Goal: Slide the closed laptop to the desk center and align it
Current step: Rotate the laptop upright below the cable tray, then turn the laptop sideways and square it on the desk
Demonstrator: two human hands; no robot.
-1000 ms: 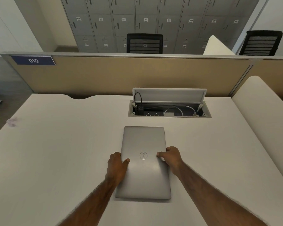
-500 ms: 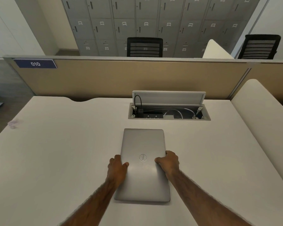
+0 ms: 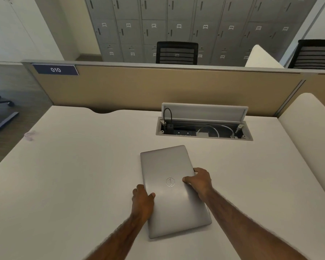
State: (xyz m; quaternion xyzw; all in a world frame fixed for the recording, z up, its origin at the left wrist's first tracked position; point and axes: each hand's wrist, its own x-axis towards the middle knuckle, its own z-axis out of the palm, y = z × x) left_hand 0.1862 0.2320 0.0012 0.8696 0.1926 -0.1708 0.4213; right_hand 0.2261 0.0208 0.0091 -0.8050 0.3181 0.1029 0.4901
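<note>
While both hands clamp the long edges, the fingers (image 3: 188, 178) of the right hand (image 3: 200, 182) curl over the laptop's right edge with the thumb on the lid; left hand (image 3: 143, 200) mirrors it on the left edge, thumb on top, fingers wrapped down the side. So both are gripping the closed laptop (image 3: 172, 192), not flat-palming it.

Laptop lies flat on the counter (image 3: 73, 175), roughly mid-width, short edge toward the person, skewed slightly: far end leans left relative to the counter's back edge.

Handling guess: rigid metal shell, moderate weight, smooth lid; should slide easily on the laminate and won't flex. Side-edge grip near the middle is right for twisting it square.

Room: open cable tray (image 3: 204, 131) with its raised flap sits just beyond the far edge, so limited push forward. Wide bare counter left and right; padded divider (image 3: 308, 132) well off to the right.
</note>
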